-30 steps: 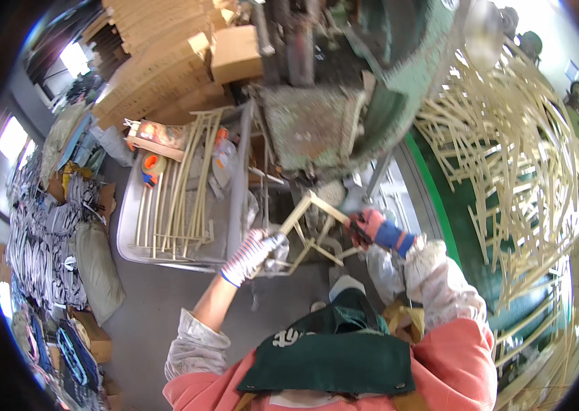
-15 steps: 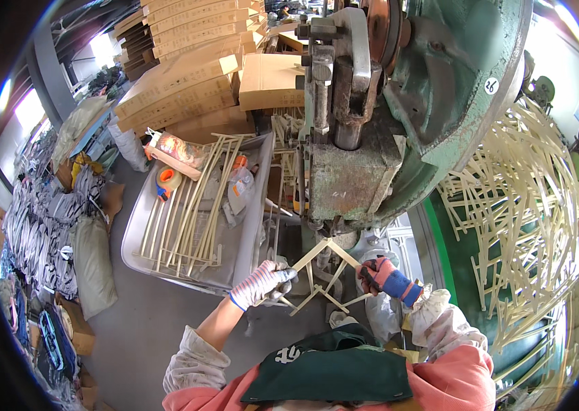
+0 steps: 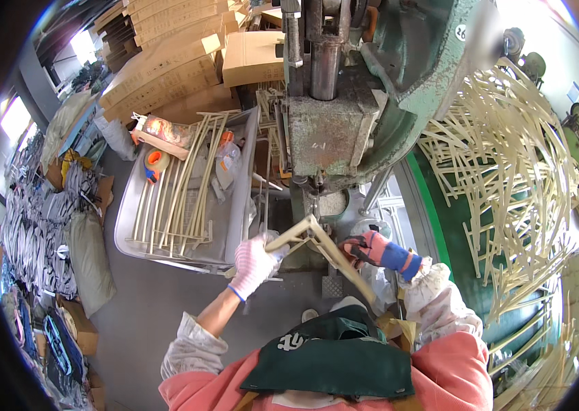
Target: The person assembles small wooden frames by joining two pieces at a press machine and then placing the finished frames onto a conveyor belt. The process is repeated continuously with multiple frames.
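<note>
A folding frame of flat beige strips [image 3: 341,259] is bent to a peak just under the press head, its right strip smeared by motion at the low end. My left hand [image 3: 255,262], in a pink-and-white striped glove, is closed round the frame's left side. My right hand [image 3: 371,250], in a pink-and-blue glove with dark fingers, has its fingers curled at the edge of the right strip; their exact grip is partly hidden. Close above stands the green press [image 3: 334,130], its metal tool [image 3: 315,186] over the frame's peak.
To the left, a pale plastic tub [image 3: 125,219] holds beige strips, a roll of orange tape [image 3: 156,162] and small bags. Cardboard boxes [image 3: 159,82] are stacked behind it. On the right, many beige strips [image 3: 501,151] pile on a green surface. Filled sacks [image 3: 91,264] line the far left.
The frame has folded closer together and its right strip has swung downward. My left hand has shifted slightly left and up. The view has shifted, so the press sits higher and further left.
</note>
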A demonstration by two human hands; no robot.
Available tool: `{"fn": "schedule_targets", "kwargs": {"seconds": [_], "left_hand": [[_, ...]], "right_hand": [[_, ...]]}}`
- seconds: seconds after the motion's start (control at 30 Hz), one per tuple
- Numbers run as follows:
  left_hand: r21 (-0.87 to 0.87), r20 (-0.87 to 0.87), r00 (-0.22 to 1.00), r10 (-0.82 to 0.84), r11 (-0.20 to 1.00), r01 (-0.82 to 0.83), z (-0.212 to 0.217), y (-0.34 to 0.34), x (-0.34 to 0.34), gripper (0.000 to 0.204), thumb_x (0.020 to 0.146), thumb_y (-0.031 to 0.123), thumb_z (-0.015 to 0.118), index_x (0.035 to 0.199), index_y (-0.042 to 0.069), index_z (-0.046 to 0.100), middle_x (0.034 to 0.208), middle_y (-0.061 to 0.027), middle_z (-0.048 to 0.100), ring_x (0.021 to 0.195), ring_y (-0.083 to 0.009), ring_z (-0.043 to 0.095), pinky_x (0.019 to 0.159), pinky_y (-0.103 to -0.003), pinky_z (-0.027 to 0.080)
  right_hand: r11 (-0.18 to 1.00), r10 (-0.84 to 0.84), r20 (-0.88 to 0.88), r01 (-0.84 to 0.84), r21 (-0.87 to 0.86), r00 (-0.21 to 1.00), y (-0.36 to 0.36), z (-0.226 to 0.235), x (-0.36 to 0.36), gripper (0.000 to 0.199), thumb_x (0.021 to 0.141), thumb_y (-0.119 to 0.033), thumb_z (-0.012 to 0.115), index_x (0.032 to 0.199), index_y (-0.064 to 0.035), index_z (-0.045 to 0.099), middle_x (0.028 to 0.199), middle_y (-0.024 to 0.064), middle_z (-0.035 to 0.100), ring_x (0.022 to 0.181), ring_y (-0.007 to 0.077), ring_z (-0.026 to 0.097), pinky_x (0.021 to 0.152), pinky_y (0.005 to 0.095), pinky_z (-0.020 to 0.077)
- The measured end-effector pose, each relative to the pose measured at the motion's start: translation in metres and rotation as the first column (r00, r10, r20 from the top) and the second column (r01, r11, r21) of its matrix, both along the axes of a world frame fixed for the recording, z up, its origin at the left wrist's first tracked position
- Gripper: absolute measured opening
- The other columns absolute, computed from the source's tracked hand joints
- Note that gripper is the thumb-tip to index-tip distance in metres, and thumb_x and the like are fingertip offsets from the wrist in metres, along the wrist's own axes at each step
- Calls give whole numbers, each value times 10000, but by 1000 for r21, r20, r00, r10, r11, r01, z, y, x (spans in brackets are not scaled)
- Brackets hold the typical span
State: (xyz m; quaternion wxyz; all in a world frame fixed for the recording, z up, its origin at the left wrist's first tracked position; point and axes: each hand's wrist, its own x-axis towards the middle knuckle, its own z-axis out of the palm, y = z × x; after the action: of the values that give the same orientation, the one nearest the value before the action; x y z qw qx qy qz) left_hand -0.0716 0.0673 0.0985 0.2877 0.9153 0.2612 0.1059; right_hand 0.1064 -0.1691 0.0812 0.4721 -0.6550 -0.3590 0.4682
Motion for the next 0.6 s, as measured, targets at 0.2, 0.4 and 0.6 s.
{"fn": "schedule_targets", "kwargs": {"seconds": [0.2, 0.4, 0.6], "left_hand": [[488, 295, 874, -386, 847, 210, 47, 27, -82, 354, 568, 401, 837, 638, 113, 643, 513, -68, 556, 452, -249, 535, 450, -332, 403], [-27, 695, 702, 155, 982, -189, 83, 113, -220, 123, 731, 107, 652, 677, 18, 586, 564, 19, 493, 494, -62, 431, 438, -249, 322], [-439, 796, 411, 445, 891, -115, 11, 116, -348, 205, 856, 247, 615, 764, 92, 517, 602, 1, 483, 482, -90, 451, 392, -220, 330]], "right_hand": [[941, -293, -261, 229, -247, 920, -54, -117, 61, 249, 900, -70, 498, 1130, -35, 585, 872, 92, 676, 725, 205, 678, 580, 308, 534], [880, -246, -37, 207, -428, 969, -142, -281, 60, 351, 942, -326, 482, 1232, -133, 520, 1116, 111, 616, 885, 230, 659, 600, 387, 543], [906, -210, -572, 378, 191, 793, -120, -254, 9, 536, 940, -475, 398, 1272, -65, 495, 1225, 126, 557, 1002, 235, 616, 745, 408, 529]]}}
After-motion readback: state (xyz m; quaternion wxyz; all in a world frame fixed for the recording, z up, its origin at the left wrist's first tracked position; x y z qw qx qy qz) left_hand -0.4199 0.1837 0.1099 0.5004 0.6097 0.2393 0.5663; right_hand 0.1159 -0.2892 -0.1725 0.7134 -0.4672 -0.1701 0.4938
